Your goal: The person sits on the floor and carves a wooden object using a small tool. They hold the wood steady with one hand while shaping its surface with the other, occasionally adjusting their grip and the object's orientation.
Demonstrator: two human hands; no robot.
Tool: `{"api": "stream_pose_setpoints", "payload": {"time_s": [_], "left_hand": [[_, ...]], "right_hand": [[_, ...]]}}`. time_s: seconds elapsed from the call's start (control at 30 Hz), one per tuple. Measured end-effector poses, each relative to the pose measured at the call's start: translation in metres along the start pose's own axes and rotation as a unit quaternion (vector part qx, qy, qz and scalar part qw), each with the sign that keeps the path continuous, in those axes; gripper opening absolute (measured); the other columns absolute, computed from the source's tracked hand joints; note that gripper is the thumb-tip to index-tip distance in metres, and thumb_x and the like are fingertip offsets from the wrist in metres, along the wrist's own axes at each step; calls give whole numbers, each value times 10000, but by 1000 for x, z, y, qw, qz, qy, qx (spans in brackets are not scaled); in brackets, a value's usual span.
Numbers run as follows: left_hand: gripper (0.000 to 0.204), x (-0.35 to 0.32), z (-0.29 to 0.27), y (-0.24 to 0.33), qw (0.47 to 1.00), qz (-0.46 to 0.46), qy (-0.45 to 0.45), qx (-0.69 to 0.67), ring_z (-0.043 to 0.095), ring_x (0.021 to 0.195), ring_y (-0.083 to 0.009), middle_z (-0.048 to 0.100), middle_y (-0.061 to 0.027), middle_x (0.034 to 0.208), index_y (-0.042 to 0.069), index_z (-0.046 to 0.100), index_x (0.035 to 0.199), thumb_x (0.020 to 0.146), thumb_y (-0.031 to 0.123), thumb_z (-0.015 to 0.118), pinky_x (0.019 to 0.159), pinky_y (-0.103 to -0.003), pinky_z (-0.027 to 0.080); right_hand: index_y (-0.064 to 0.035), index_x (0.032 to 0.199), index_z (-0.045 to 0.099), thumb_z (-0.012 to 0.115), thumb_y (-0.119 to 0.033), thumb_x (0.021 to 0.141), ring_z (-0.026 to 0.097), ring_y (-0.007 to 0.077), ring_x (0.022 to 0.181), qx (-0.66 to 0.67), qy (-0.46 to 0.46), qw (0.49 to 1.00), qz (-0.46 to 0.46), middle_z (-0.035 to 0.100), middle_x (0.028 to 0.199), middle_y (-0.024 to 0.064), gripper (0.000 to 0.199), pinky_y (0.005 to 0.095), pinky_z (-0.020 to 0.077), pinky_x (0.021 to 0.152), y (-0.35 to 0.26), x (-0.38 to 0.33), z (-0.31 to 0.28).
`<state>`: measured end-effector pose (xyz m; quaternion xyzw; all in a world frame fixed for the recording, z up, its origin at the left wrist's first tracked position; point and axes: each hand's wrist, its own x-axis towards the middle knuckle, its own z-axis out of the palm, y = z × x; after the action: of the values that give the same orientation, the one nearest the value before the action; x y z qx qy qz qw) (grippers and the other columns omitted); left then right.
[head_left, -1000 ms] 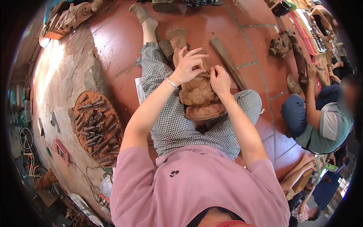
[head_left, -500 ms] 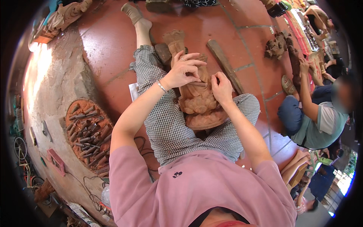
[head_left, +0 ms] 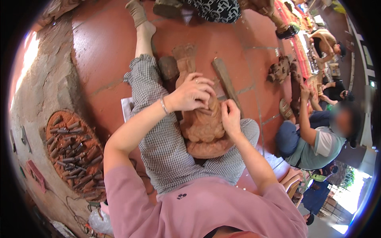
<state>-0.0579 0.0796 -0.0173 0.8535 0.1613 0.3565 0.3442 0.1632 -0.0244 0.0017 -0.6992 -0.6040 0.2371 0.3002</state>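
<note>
Your left hand (head_left: 193, 94) has its fingers curled over the top of the reddish-brown wood carving (head_left: 202, 127), and your right hand (head_left: 231, 117) pinches its side with bent fingers. The carving lies on your lap, on your checked trousers (head_left: 166, 150). A long wooden mallet (head_left: 226, 81) lies on the red floor (head_left: 103, 47) just past it, a round tray of carving tools (head_left: 73, 152) sits to your left, and a white sheet (head_left: 127, 109) peeks out by your left leg.

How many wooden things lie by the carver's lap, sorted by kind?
Carved reddish figure under both hands: 1
Wooden mallet: 1
Flat wooden stick: 1
Round tray of carving tools: 1
Total: 4
</note>
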Motion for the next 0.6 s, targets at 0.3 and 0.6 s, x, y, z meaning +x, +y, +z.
{"api": "stream_pose_setpoints", "payload": {"time_s": [0.3,0.6], "left_hand": [[134,8,29,19,998,-8,47,43,656,898,-139,688,29,846,131,632,816,795,172,757,1002,-406,416],[184,-5,-52,-19,906,-217,360,49,654,712,-196,647,-97,930,49,627,1100,940,-14,561,634,-321,536]], "right_hand": [[-30,1012,621,536,-240,1010,638,362,942,-24,-49,997,57,648,971,171,227,427,496,827,-15,2,-5],[-9,1035,660,544,-323,1014,630,369,988,-18,-49,999,-9,648,1030,159,335,416,496,849,9,-1,-1]]}}
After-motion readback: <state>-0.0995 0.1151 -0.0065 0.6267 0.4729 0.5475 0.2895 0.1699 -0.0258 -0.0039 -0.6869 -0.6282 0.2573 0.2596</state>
